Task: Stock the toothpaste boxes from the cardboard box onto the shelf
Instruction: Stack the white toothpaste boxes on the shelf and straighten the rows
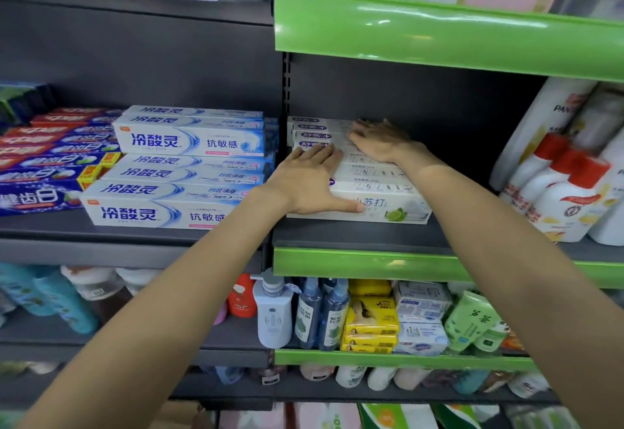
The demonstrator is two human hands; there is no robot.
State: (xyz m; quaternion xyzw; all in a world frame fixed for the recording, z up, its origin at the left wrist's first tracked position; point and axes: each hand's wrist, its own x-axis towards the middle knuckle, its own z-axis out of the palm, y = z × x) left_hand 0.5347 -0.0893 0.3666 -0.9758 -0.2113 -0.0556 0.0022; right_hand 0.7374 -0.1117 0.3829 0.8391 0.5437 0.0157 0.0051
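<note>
Both grips wide and flat on the toothpaste boxes (378,189) stacked on the shelf (337,236), long axes left-right: left hand (312,182) nearer the front, right hand (380,141) farther back.

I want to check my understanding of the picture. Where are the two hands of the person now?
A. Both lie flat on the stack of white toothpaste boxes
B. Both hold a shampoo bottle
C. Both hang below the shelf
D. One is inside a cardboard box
A: the left hand and right hand rest with straight fingers on the white toothpaste boxes on the shelf.
</note>
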